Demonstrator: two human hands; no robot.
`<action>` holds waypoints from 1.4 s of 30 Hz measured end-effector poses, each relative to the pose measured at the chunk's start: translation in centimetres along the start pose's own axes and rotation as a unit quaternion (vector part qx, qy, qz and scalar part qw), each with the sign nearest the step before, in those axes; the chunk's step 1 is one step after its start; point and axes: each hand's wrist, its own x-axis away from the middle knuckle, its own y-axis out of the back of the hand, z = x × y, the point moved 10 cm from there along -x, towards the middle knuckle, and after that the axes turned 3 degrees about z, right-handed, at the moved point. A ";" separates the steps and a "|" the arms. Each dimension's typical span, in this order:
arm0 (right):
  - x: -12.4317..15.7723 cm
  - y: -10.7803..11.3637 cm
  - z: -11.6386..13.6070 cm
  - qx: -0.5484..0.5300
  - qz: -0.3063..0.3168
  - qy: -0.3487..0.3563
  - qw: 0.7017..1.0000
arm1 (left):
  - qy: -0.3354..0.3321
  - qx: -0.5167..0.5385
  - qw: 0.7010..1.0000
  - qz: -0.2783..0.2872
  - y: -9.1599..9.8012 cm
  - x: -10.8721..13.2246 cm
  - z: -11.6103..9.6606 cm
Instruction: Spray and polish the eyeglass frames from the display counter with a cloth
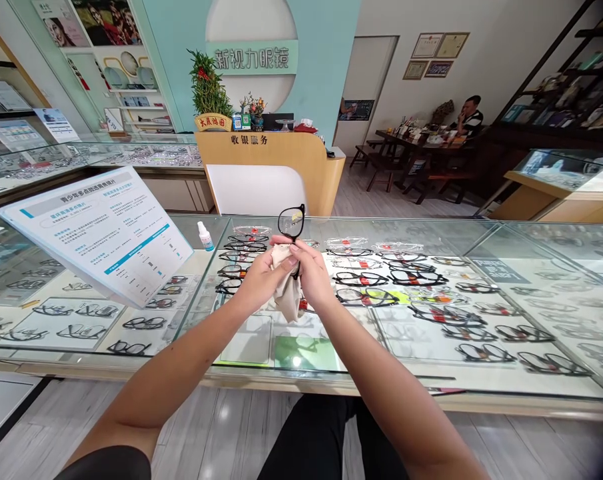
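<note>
Black-framed eyeglasses (292, 223) are held up on end over the glass display counter, one lens showing above my fingers. My left hand (262, 280) pinches a beige cleaning cloth (287, 298) against them, and the cloth hangs down between my palms. My right hand (312, 272) grips the frame from the other side, fingertips meeting those of my left. The lower lens is mostly hidden by the cloth and fingers. Beyond my left hand, a small white spray bottle (205, 237) stands on the counter top.
Rows of eyeglasses (362, 278) lie inside the glass counter (331, 363). A large printed sign (101, 233) leans up at the left. Farther back are a wooden cashier desk (271, 157) and a person (468, 119) seated at a dark table. A thin dark rod (438, 378) lies near the front edge.
</note>
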 end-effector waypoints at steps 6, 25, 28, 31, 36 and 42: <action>-0.2 0.1 0.0 -0.004 0.003 -0.016 1.000 | 0.003 -0.013 1.000 0.009 0.0 0.0 -0.4; -0.2 0.1 0.2 -0.054 0.015 0.015 0.998 | 0.020 0.064 0.998 -0.021 0.3 -0.2 0.4; -0.4 0.7 0.3 -0.062 0.005 0.024 0.998 | 0.010 0.038 0.999 -0.002 0.2 -0.1 0.2; -0.6 0.7 -0.1 -0.081 0.015 0.015 0.997 | -0.005 0.021 1.000 0.008 0.1 -0.1 0.0; -0.6 0.7 -0.3 -0.098 0.018 0.008 0.995 | -0.024 -0.023 0.999 0.007 0.1 -0.1 -0.6; -0.6 0.6 -0.1 -0.099 0.010 0.002 0.995 | -0.020 -0.008 1.000 0.004 0.2 -0.1 -0.7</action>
